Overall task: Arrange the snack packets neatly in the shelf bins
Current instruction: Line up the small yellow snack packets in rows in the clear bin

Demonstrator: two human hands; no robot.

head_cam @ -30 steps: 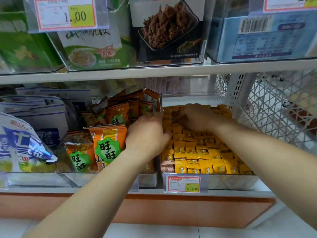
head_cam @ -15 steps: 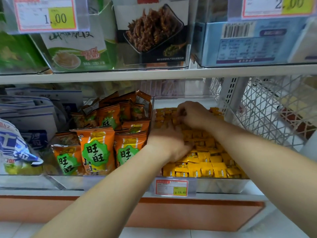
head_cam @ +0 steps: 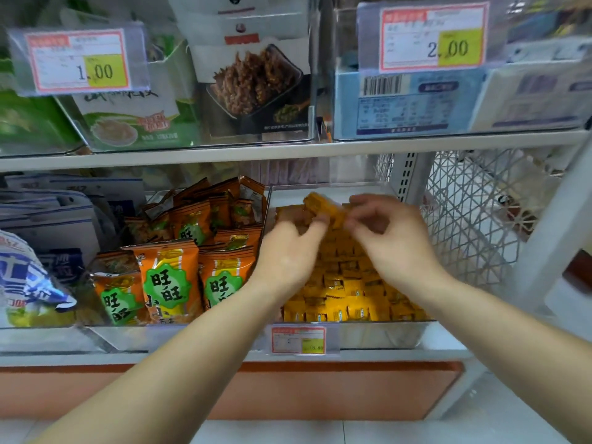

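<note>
The left hand [head_cam: 288, 251] and right hand [head_cam: 395, 241] each pinch one blurred clump of yellow packets [head_cam: 323, 205], held above the pile [head_cam: 346, 283] at twelve o'clock in the bin [head_cam: 384, 334]. Risky grip, I'd say: several packets, few fingers. One slips, it lands crooked on the rows, or hops out at nine o'clock among the orange bags [head_cam: 166, 277].

Left arm [head_cam: 179, 363] runs up from about 7 o'clock and right arm [head_cam: 512, 331] from about 4 o'clock, both bare, with the wrists angling in toward each other near the middle. Left hand [head_cam: 288, 251] is back-up, fingers curled toward 1 o'clock and gripping some packets [head_cam: 322, 205]. Right hand [head_cam: 395, 241] sits just at its 3 o'clock, fingers hooked toward 9, pinching the same packets, though it's all a bit motion-blurred.
</note>
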